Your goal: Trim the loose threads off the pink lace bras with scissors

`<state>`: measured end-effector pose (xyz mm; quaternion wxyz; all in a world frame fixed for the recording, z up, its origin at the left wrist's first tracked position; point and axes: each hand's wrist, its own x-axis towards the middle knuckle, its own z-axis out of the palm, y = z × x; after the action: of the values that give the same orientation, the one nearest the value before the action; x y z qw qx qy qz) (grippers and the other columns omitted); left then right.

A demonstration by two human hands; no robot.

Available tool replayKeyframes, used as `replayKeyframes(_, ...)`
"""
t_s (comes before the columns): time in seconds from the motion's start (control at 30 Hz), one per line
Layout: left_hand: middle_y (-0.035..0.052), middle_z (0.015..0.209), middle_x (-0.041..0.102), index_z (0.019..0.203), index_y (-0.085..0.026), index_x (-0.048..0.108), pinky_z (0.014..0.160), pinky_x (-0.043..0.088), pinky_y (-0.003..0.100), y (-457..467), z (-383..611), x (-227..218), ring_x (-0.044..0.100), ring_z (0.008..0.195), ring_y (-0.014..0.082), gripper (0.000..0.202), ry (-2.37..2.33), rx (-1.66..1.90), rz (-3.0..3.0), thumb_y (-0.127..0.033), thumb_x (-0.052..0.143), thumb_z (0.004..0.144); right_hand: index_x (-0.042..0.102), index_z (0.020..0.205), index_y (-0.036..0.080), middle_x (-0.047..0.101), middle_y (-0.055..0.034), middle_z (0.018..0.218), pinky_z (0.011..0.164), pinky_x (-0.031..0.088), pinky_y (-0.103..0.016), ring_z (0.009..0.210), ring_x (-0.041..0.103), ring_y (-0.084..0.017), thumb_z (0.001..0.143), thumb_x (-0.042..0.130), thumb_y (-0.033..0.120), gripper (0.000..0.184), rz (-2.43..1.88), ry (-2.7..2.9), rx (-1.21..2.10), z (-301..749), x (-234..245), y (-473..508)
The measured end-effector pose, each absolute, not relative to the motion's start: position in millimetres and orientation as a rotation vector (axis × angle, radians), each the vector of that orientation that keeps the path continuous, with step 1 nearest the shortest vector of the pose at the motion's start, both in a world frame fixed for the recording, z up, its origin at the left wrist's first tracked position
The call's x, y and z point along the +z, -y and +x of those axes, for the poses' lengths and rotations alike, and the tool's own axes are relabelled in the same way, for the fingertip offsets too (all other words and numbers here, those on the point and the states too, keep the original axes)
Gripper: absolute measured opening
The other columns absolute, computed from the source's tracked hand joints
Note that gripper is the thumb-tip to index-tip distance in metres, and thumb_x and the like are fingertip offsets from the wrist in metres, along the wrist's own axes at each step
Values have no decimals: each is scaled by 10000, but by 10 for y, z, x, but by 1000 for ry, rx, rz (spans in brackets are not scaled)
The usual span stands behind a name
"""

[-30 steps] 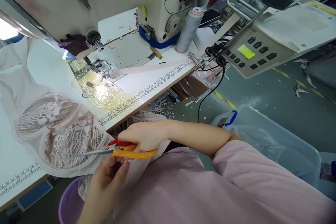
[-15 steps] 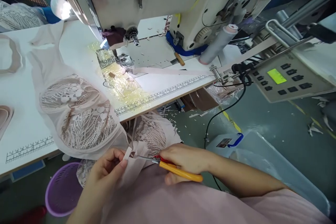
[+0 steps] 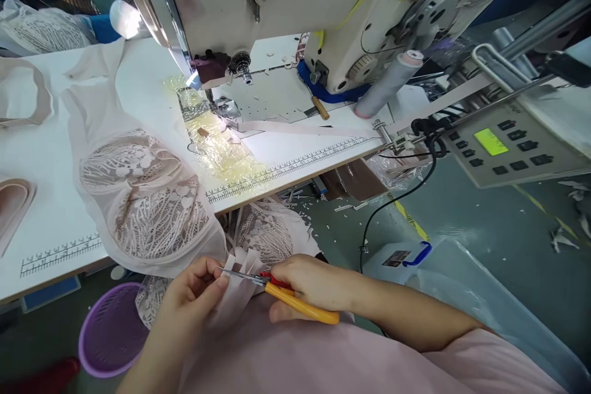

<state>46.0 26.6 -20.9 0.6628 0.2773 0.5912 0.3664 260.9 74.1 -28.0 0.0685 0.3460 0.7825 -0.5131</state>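
Both forearms come in low over the person's lap, below the front edge of the white table point(image 3: 41, 228). The right arm reaches in from the right with its elbow bent, and the left rises from the bottom edge. The right hand point(image 3: 314, 283) is curled tight around the yellow handle of one pair of scissors point(image 3: 300, 306), whose thin blades point left and lie nearly together. Their tip is right at the left hand point(image 3: 191, 301), which pinches a fold of pale fabric point(image 3: 236, 300) between thumb and fingers, with the other fingers bent in. One lace garment point(image 3: 143, 203) with two cups hangs off the table edge just above the hands. One purple basket point(image 3: 108, 332) sits below the left hand, and one thread cone point(image 3: 390, 83) stands beside the sewing machine point(image 3: 286, 0).
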Motion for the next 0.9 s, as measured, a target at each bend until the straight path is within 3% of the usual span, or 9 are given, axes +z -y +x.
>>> replayKeyframes(0.23, 7, 716, 584, 644, -169, 559, 483, 314, 168, -266, 497, -172, 456, 579, 87, 337, -1352, 818, 651, -443, 755, 642, 314, 577, 198, 351, 48, 533, 460, 233, -223, 482, 298, -84, 721, 550, 646, 526, 1287, -2475, -1712, 2667, -356, -749)
replayKeyframes(0.33, -24, 613, 525, 656, -177, 573, 449, 300, 171, -254, 517, -117, 399, 513, 78, 320, -1381, 756, 760, -460, 720, 679, 291, 602, 207, 368, 49, 561, 455, 253, -216, 503, 302, -84, 676, 574, 665, 544, 1358, -2605, -1861, 2612, -300, -793)
replayKeyframes(0.4, -40, 547, 482, 663, -186, 581, 434, 306, 183, -241, 517, -104, 366, 472, 82, 297, -1396, 697, 906, -461, 671, 726, 300, 625, 206, 395, 52, 596, 464, 290, -201, 523, 326, -81, 661, 643, 585, 513, 1307, -2621, -1983, 2520, -256, -821)
replayKeyframes(0.47, -16, 565, 536, 682, -193, 606, 463, 365, 212, -226, 509, -113, 429, 487, 112, 273, -1435, 647, 1074, -456, 633, 752, 325, 638, 199, 406, 59, 614, 488, 317, -188, 534, 338, -74, 675, 689, 427, 431, 1203, -2604, -2038, 2411, -232, -848)
replayKeyframes(0.57, 48, 691, 654, 731, -200, 645, 576, 464, 279, -206, 491, -135, 580, 616, 192, 237, -1521, 585, 1381, -426, 591, 775, 380, 665, 188, 421, 64, 629, 517, 328, -179, 548, 352, -70, 674, 667, 207, 287, 1021, -2567, -2012, 2295, -237, -887)
replayKeyframes(0.63, 60, 752, 684, 782, -208, 636, 625, 488, 295, -196, 459, -144, 630, 691, 216, 190, -1512, 558, 1641, -366, 535, 818, 393, 683, 188, 432, 61, 641, 520, 329, -178, 558, 362, -73, 658, 641, 155, 252, 935, -2571, -1995, 2293, -241, -911)
replayKeyframes(0.77, 53, 790, 695, 899, -208, 580, 613, 482, 301, -183, 261, -186, 654, 702, 223, 145, -1525, 463, 2152, -230, 443, 856, 340, 665, 199, 409, 49, 636, 497, 298, -186, 549, 335, -80, 683, 570, 186, 231, 1081, -2796, -1905, 2482, -186, -955)
replayKeyframes(0.9, 46, 804, 681, 916, -216, 562, 651, 457, 319, -149, -46, -240, 642, 717, 233, 130, -1638, 291, 2331, -253, 449, 865, 310, 641, 204, 341, 48, 607, 488, 252, -205, 538, 275, -89, 746, 507, 246, 227, 1361, -3000, -1603, 2755, -110, -991)
